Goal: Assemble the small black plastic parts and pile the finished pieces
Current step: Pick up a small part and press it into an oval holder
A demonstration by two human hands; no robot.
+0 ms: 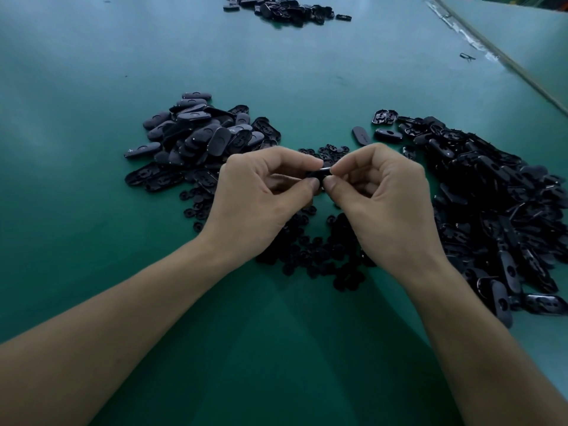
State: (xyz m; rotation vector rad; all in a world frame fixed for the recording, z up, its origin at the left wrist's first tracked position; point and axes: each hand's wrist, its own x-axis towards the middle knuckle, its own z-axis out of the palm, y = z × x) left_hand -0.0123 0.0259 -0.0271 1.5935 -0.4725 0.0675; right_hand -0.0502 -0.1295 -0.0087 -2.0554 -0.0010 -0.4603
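My left hand (264,192) and my right hand (381,195) meet over the middle of the green table, fingertips together. Between them they pinch one small black plastic part (321,173), mostly hidden by the fingers. A pile of oval black pieces (196,136) lies to the left, just beyond my left hand. A larger heap of oval black shells (498,204) spreads to the right of my right hand. Small round black parts (319,250) are scattered under and between my wrists.
The green table surface (92,149) stretches far to the left and back. Another heap of black parts (285,7) lies at the far edge. A pale strip (504,56) runs diagonally at the upper right, with a small clip (467,56) beside it.
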